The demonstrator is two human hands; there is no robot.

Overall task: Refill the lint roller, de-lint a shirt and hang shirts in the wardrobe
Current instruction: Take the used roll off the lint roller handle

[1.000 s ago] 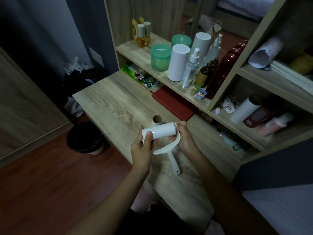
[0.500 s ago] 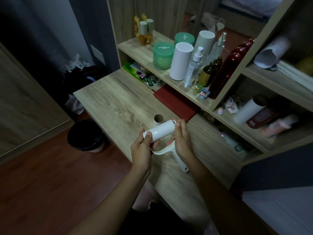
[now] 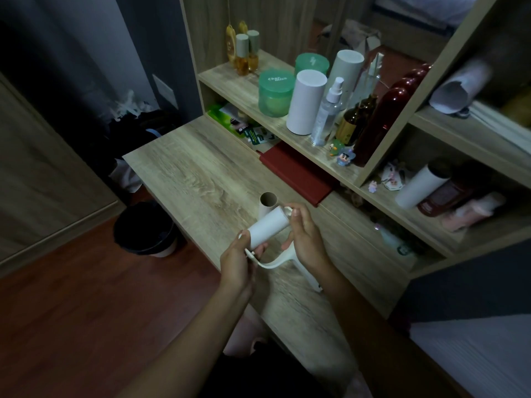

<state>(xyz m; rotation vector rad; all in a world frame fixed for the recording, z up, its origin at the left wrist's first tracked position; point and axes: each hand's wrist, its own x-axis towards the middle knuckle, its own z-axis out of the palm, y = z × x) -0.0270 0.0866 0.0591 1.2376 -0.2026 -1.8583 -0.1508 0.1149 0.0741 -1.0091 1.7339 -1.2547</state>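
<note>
Hands meet over the near edge of the wooden desk (image 3: pixel 186 173), both busy with the same thing. The left hand (image 3: pixel 238 261) has its fingers curled round the lower end of a white refill roll (image 3: pixel 268 225), thumb laid up against that end. It is a firm hold, not a loose one. The right hand (image 3: pixel 306 239) is curled too: its fingertips pinch at the roll's upper end, where the tip of the white lint roller frame (image 3: pixel 283 261) shows, and its thumb hooks inward below the roll. The frame's curved arm sweeps beneath the roll from one hand to the other, and its handle runs down past the right wrist.

The roll lies tilted between the 2 hands, held up off the desk, low end at the left hand and high end at the right. The frame's lower hub sits just under the roll's low end beside the left fingers — whether it is seated in the roll I cannot tell.

Just behind the roll, 1 bare cardboard core (image 3: pixel 268 201) stands upright on the desk. Further back a dark red book (image 3: pixel 298 173) lies under the shelf (image 3: pixel 224 79), which carries a green tub (image 3: pixel 275 93), a white cylinder (image 3: pixel 306 103) and a spray bottle (image 3: pixel 327 116). A black bin (image 3: pixel 143 228) stands on the floor left of the desk.
</note>
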